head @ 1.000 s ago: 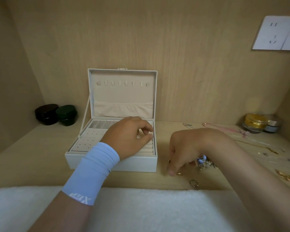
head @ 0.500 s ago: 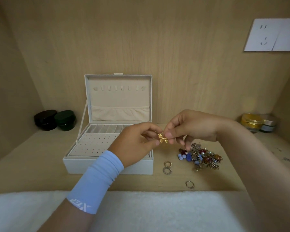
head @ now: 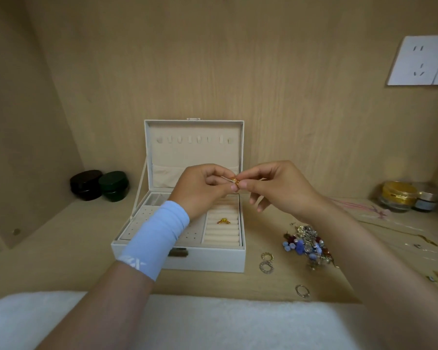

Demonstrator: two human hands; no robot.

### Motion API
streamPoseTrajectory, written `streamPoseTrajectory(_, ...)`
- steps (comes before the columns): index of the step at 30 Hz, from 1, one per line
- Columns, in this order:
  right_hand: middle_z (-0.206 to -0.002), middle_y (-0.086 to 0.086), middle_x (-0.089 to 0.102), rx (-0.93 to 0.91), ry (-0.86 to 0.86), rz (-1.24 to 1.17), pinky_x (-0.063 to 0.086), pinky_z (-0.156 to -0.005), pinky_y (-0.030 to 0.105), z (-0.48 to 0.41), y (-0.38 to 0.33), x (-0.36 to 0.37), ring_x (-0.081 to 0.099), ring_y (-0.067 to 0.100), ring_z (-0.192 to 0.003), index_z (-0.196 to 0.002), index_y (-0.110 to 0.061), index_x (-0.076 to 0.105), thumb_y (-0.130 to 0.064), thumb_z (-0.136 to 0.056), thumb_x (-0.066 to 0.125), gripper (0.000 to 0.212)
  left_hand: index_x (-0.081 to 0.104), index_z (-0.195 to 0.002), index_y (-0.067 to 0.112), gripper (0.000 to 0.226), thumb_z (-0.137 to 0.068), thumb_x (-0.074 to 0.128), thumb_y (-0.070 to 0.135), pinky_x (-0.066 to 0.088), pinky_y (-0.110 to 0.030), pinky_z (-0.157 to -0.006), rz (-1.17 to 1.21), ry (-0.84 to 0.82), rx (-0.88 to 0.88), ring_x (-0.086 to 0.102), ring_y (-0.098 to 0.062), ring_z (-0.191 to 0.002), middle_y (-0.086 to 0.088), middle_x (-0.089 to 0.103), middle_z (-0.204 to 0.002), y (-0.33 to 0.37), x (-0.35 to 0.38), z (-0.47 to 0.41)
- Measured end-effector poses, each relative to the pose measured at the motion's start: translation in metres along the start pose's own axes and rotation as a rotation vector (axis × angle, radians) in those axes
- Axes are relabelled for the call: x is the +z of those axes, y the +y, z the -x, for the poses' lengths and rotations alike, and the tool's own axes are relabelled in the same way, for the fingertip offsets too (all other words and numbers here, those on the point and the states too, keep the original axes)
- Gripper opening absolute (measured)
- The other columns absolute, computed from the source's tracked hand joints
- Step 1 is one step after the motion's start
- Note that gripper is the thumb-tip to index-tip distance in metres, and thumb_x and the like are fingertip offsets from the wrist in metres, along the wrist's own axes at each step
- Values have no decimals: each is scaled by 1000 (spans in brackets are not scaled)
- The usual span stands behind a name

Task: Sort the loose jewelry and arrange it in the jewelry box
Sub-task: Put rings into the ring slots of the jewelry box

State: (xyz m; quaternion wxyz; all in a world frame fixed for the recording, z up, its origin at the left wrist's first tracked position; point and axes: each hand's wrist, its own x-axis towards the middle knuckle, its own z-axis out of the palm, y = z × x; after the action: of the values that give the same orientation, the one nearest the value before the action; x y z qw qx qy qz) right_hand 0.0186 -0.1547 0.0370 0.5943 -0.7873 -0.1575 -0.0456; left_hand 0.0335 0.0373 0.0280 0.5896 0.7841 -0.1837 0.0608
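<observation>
A white jewelry box (head: 208, 261) stands open in the middle of the shelf, its lid upright. A gold ring (head: 223, 221) sits in the ring rolls on the box's right side. Above the box, my left hand (head: 205, 188) and my right hand (head: 278, 188) both pinch a small gold piece (head: 235, 182) between their fingertips. A heap of mixed beaded jewelry (head: 307, 245) lies to the right of the box. Three loose rings lie in front: two (head: 266, 261) close together and one (head: 302, 290) nearer to me.
Two dark round tins (head: 100, 185) stand at the back left. Glass jars (head: 405, 197) stand at the back right, with thin chains and a pink cord (head: 364, 207) spread on the shelf near them. A white fluffy cloth (head: 213, 324) covers the front edge.
My right hand picked up the small gold piece from the shelf and lifted it. My left hand left the box and joined it. Both hands now hold the piece higher, above the box.
</observation>
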Motion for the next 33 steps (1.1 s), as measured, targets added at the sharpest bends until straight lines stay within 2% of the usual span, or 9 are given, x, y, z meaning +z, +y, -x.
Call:
streamPoseTrajectory(5,-79,6,76,-48,95,271,51,-48,24,-25,14,15,63,18,-55,-88,-19,81,-17,-82,82,7,74,-88,24,17,-77,80,12,58,-32,-84,-181,13,-24,72,-13,-78,2,75,-76,-14,-9,-19)
streamPoseTrajectory(8,-76,-5,75,-62,57,411,46,-55,16,-34,28,27,61,3,-51,-88,-20,81,-18,-80,84,8,75,-81,30,14,-73,84,23,56,-30,-86,-354,4,-29,68,-5,-76,9,73,-75,-32,-14,-23)
streamPoseTrajectory(10,-78,-11,73,-79,40,488,42,-61,10,-35,33,32,61,-7,-59,-89,-20,82,-19,-80,84,10,75,-80,32,14,-70,85,31,56,-29,-85,-408,-3,-35,67,-2,-75,13,72,-72,-40,-16,-24)
streamPoseTrajectory(13,-84,-11,75,-96,26,588,53,-74,24,-40,38,34,66,-1,-77,-89,-25,82,-24,-81,83,9,77,-85,34,14,-73,84,33,55,-31,-86,-489,-34,-39,65,0,-77,16,71,-76,-46,-19,-28)
streamPoseTrajectory(15,-85,-11,74,-98,7,655,56,-76,31,-41,38,33,66,2,-78,-90,-27,82,-28,-82,82,8,76,-89,33,15,-75,83,33,55,-31,-86,-535,-70,-29,65,-2,-80,15,71,-80,-46,-20,-30)
streamPoseTrajectory(19,-88,-11,75,-114,-23,743,56,-76,35,-42,41,29,64,2,-76,-93,-32,81,-32,-84,79,9,77,-94,36,14,-81,78,32,52,-26,-86,-583,-117,-26,63,-2,-84,19,69,-84,-47,-20,-30)
streamPoseTrajectory(24,-97,-13,70,-105,-110,757,55,-85,38,-43,48,25,64,5,-92,-97,-31,79,-30,-90,71,11,74,-108,35,19,-92,64,32,47,-26,-90,-666,-145,2,59,-6,-93,15,66,-97,-47,-21,-24)
streamPoseTrajectory(28,-96,-16,67,-121,-31,682,51,-85,28,-42,47,20,60,1,-90,-98,-27,79,-24,-93,67,13,76,-93,34,10,-88,67,37,51,-32,-87,-683,-79,33,59,-5,-88,17,65,-90,-46,-17,-23)
streamPoseTrajectory(33,-96,-16,68,-122,-82,713,53,-88,35,-40,51,21,62,2,-93,-95,-29,79,-26,-91,68,12,76,-84,35,5,-83,73,39,54,-32,-83,-674,-68,-17,62,-2,-84,18,69,-85,-46,-13,-22)
